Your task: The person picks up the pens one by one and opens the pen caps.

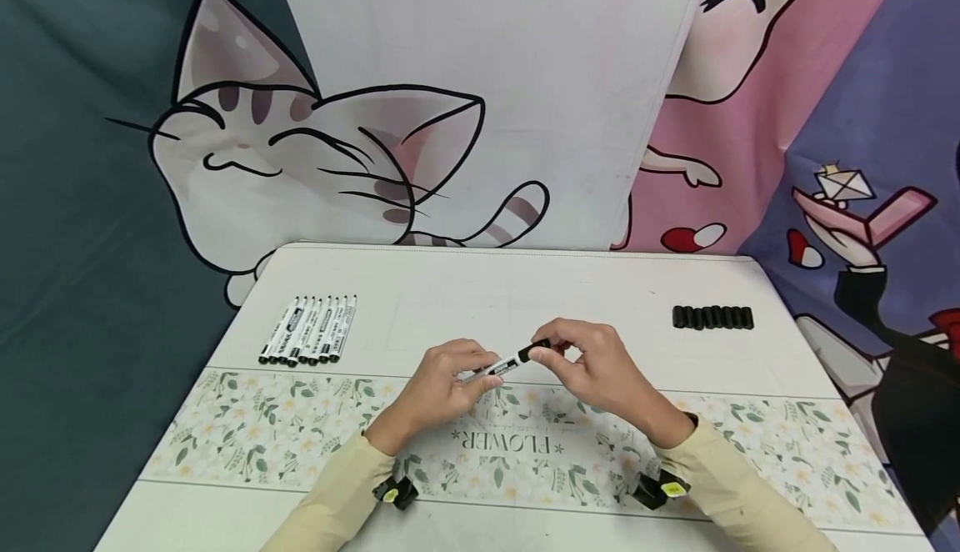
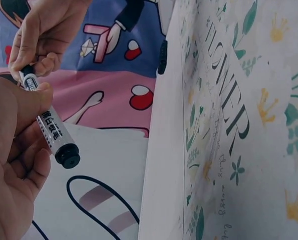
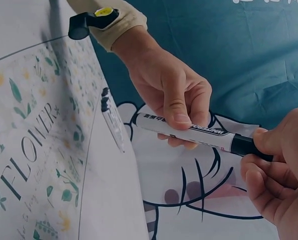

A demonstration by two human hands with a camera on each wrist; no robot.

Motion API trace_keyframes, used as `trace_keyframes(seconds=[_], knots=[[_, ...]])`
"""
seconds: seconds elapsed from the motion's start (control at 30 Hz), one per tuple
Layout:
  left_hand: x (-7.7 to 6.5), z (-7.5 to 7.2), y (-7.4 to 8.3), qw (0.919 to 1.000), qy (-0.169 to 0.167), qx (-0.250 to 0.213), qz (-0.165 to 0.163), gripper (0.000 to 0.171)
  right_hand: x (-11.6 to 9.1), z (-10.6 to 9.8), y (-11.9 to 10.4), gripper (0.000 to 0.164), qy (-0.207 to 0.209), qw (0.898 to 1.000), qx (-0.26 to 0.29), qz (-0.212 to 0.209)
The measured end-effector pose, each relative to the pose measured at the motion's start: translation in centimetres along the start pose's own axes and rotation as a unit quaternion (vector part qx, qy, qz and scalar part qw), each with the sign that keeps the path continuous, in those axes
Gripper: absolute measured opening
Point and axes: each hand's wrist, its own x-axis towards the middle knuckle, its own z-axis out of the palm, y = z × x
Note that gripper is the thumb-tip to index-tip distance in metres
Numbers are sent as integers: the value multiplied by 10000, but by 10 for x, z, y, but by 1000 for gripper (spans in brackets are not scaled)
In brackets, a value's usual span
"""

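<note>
A white whiteboard marker (image 1: 502, 366) with black lettering is held above the table, tilted up toward the right. My left hand (image 1: 442, 381) pinches its white barrel (image 3: 199, 134) between thumb and fingers. At the other end, my right hand (image 1: 596, 362) pinches the black cap (image 3: 243, 146) with thumb and fingertips. The cap meets the barrel directly in the right wrist view. A black end plug (image 2: 68, 156) shows beyond my left fingers in the left wrist view.
Several white markers (image 1: 309, 331) lie side by side at the left of the white table (image 1: 465, 293). A row of black caps (image 1: 712, 317) sits at the right. A floral strip (image 1: 300, 427) with the word FLOWER crosses the table. Printed cloths (image 1: 487, 52) hang behind.
</note>
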Motion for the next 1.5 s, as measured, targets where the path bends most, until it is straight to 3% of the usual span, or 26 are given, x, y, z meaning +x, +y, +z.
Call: trace_keyframes(seconds=[0.17, 0.57, 1.03, 1.5], knots=[[1, -1, 1, 9999, -100, 28, -56, 21, -1, 0, 1, 6, -2, 10000, 65, 18], [3, 0, -1, 9990, -401, -99, -155, 23, -2, 2, 3, 13, -21, 10000, 63, 72], [3, 2, 0, 9981, -542, -42, -294, 22, -4, 3, 7, 13, 17, 9997, -217, -67], [6, -2, 0, 9941, -855, -385, -539, 27, -6, 2, 8, 15, 65, 9997, -200, -121]])
